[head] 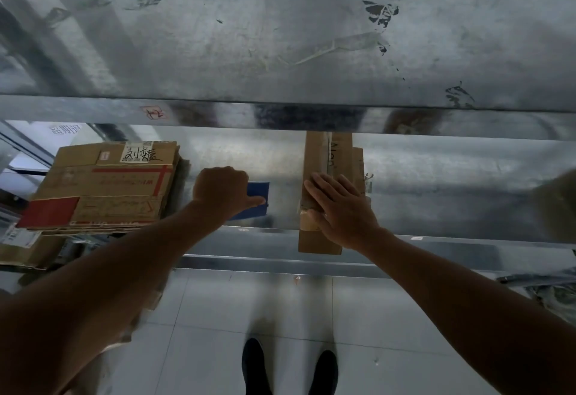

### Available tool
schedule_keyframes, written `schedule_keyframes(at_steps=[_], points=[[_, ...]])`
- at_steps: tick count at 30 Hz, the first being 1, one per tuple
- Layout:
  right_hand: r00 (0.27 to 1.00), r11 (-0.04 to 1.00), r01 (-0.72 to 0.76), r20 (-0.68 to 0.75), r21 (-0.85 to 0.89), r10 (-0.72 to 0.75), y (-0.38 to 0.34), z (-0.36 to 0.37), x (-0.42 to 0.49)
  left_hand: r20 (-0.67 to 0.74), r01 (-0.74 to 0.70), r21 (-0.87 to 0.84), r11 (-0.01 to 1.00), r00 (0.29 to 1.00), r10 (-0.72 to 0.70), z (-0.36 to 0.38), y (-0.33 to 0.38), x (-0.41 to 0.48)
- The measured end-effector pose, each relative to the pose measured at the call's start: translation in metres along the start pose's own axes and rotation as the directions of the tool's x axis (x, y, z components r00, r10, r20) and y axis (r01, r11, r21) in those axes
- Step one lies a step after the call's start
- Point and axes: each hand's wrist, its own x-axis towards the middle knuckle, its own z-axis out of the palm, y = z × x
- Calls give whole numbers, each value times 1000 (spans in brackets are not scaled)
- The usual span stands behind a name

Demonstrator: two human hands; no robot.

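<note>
The long cardboard box (315, 157) overhangs the shelf's (436, 207) front edge, with the right hand (343, 207) lying flat and spread on it. Push straight back, palm centred, so it doesn't swivel. The left hand (223, 192) grips a flat blue package (260, 189) beside the flattened cartons (106, 182).

The shelf deck (452, 195) lies bare right of the narrow carton (321, 157). A gap is open between carton and blue packet (259, 188). The cardboard stack (106, 182) blocks the left; the upper shelf edge (280, 114) limits headroom.

Head view — looking down, near the shelf (436, 195).
</note>
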Motion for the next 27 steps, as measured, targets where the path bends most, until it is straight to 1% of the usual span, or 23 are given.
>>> schedule_keyframes(at_steps=[2, 4, 7, 10, 12, 14, 18, 21, 23, 25, 26, 27], points=[[998, 998, -58, 26, 14, 58, -11, -2, 4, -46, 9, -40, 999, 999, -11, -2, 4, -2], [987, 987, -162, 23, 20, 161, -25, -2, 9, -61, 13, -86, 996, 998, -18, -5, 6, -2], [947, 947, -318, -42, -31, 317, -45, 3, 15, -82, 45, -175, 984, 995, -61, -4, 8, -5], [907, 905, -421, -55, -66, 418, -50, 7, 21, -114, 74, -269, 960, 988, -108, 1, 7, -11], [897, 893, -442, -40, -84, 441, -49, 8, 22, -123, 94, -301, 949, 983, -136, 1, 4, -16], [902, 896, -431, -28, -110, 431, -48, 9, 21, -128, 102, -306, 947, 981, -147, 1, 1, -21], [902, 896, -431, -56, -102, 428, -45, 12, 18, -119, 120, -341, 932, 978, -169, -1, 6, -28], [907, 910, -414, -93, -17, 411, -43, 11, 17, -107, 131, -381, 915, 977, -184, -4, 11, -32], [905, 918, -380, -161, 113, 394, -40, 8, 14, -110, 132, -394, 910, 976, -189, -5, 12, -33], [864, 888, -373, -248, 269, 438, -32, 5, 7, -118, 125, -406, 905, 975, -188, -5, 12, -34], [827, 857, -405, -272, 319, 493, -28, 6, 1, -123, 122, -413, 903, 975, -188, -5, 12, -35], [786, 814, -457, -265, 359, 558, -26, 8, -5, -126, 120, -413, 903, 974, -187, -4, 12, -35]])
